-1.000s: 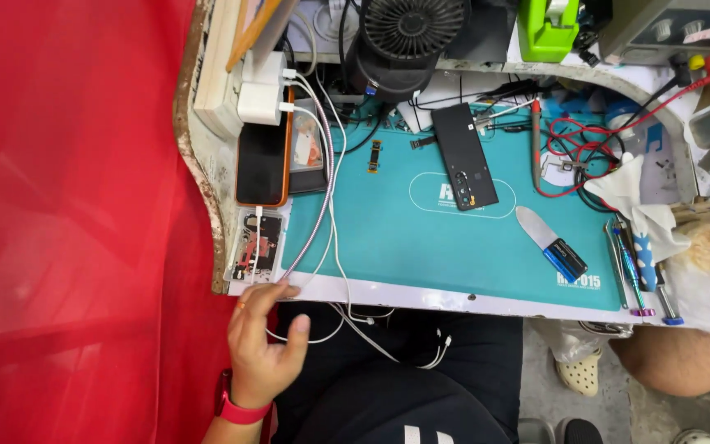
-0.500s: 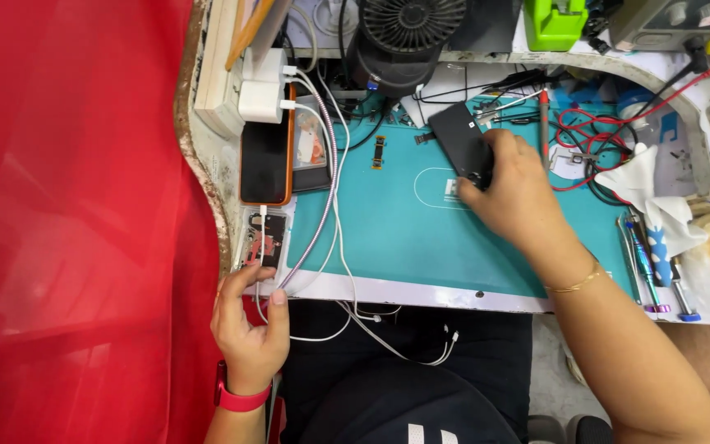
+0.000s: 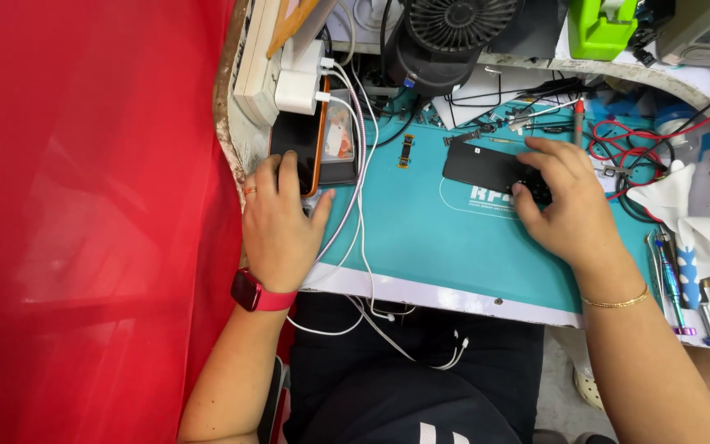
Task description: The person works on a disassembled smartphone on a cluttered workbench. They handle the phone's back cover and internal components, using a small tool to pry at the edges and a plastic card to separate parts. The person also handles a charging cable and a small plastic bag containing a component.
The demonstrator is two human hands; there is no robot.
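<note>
— Cables [image 3: 361, 247] worry her most: white leads hang off the near edge of the teal mat [image 3: 421, 238] and run up beside the left hand [image 3: 277, 226]. If that wrist drags back, it could snag one and tug the chargers [image 3: 297, 82] at the far left.

— And the left hand itself?

— It lies palm down at the mat's left edge, fingers slightly spread, fingertips resting on the orange-cased phone [image 3: 296, 148]. It presses rather than grips, so that phone could slide.

— What about the right hand [image 3: 560, 201]?

— Further in, it arches over the right end of the black phone [image 3: 491, 168], which lies flat mid-mat. Its fingers curl down onto the phone, a little apart; whether they truly clamp it cannot be told. A loose hold might let it skid toward the red leads [image 3: 618, 148] and small parts beyond.
</note>
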